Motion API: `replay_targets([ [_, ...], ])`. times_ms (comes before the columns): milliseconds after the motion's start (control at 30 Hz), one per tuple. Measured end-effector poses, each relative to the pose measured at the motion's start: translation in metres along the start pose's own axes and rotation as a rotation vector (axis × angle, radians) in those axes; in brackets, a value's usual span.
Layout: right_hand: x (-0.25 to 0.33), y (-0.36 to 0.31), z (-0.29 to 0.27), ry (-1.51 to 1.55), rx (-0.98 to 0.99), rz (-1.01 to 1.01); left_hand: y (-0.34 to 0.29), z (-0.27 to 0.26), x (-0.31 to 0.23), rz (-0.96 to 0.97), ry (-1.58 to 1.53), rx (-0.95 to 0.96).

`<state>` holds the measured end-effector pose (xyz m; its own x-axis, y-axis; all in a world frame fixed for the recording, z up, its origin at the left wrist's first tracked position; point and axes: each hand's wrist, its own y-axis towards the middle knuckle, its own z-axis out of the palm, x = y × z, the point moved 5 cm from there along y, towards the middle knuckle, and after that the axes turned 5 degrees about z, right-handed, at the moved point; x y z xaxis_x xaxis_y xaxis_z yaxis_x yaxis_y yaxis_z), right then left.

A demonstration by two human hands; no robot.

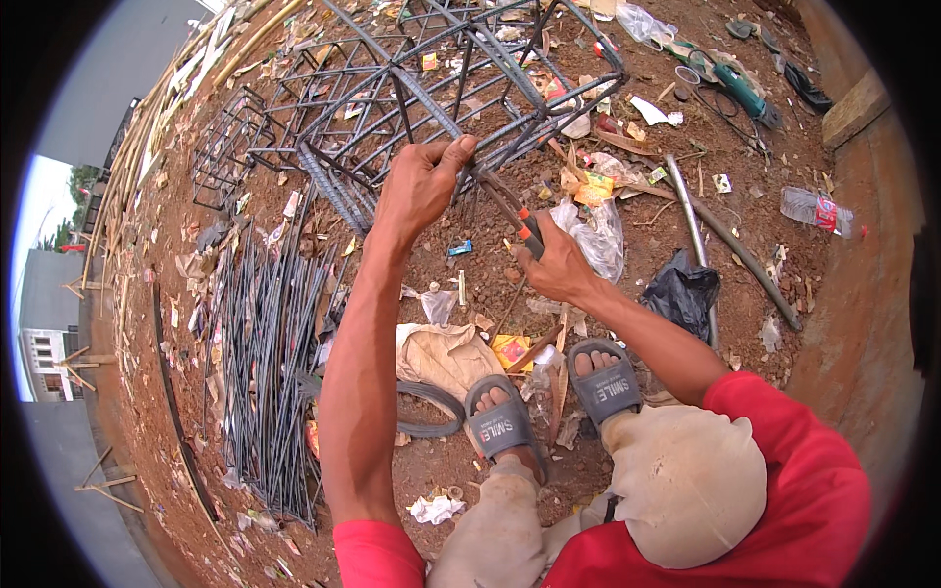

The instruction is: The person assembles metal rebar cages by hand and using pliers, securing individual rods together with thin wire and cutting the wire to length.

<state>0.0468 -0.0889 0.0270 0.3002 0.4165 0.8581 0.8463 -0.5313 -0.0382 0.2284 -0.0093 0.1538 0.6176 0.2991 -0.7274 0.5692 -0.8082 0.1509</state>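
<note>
Left hand point(423, 181) stretched forward, clasping rebar cage point(426, 101); right hand point(559, 263) gripping pincers point(530, 235).

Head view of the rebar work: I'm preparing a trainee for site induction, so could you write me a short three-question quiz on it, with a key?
1. Multiple choice: which tool lies on the ground at the upper right?
A) a claw hammer
B) a teal angle grinder
C) a shovel

2. True or false: in the picture, the clear plastic bottle lies to the right of the bundle of steel rods.

3. Short answer: which hand holds the pincers with orange-and-black handles, and what does the other hand grip?

Key:
1. B
2. True
3. The right hand holds them; the left hand grips a bar of the rebar cage.
</note>
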Motion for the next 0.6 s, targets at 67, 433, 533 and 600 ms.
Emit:
replay_targets([
  [67,-0.008,0.013,0.016,0.154,-0.051,-0.033,0.0,-0.001,-0.003,0.004,0.004,0.023],
  [433,-0.021,0.033,0.036,0.218,-0.161,-0.253,-0.002,0.001,-0.006,0.026,-0.016,0.039],
  [533,-0.019,0.036,0.037,0.303,-0.216,-0.275,0.0,0.003,-0.009,0.052,-0.044,0.024],
  [600,-0.022,0.041,0.04,0.304,-0.147,-0.18,0.002,0.002,-0.005,-0.002,-0.009,0.041],
])
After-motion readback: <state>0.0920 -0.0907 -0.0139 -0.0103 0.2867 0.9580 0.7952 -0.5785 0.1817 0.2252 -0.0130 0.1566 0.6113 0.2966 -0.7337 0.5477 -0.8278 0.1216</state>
